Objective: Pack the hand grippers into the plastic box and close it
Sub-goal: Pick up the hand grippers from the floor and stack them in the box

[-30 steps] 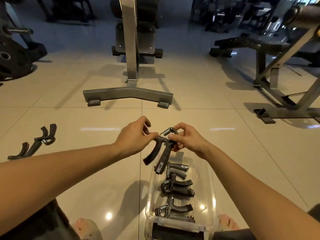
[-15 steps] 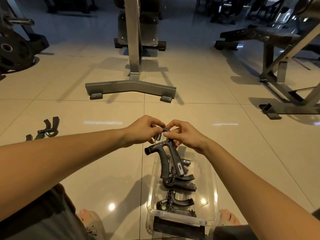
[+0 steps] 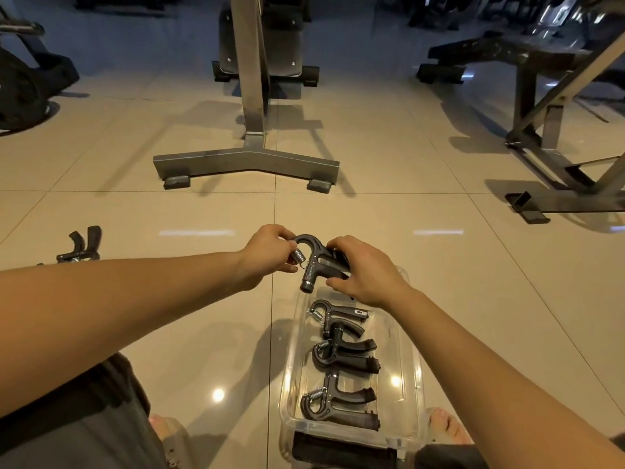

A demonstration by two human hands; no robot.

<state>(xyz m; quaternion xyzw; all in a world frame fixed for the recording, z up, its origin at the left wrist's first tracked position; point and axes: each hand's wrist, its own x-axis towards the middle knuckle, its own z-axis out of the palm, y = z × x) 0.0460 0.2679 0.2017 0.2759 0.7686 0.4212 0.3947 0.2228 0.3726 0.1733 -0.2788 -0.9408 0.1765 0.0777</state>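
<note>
3 hand grippers (image 3: 338, 353) lay in a row inside the clear, rigid plastic box (image 3: 412, 367) on the glossy tiled floor (image 3: 473, 265). The 4th gripper (image 3: 316, 265) was held just above the box's far end. The left hand (image 3: 267, 255) pinched its coiled steel spring end; the right hand (image 3: 365, 272) grasped its matte black curved handles. A loose gripper (image 3: 81, 247) lay well to the left. Packing appeared partly done; closing was not yet done.
</note>
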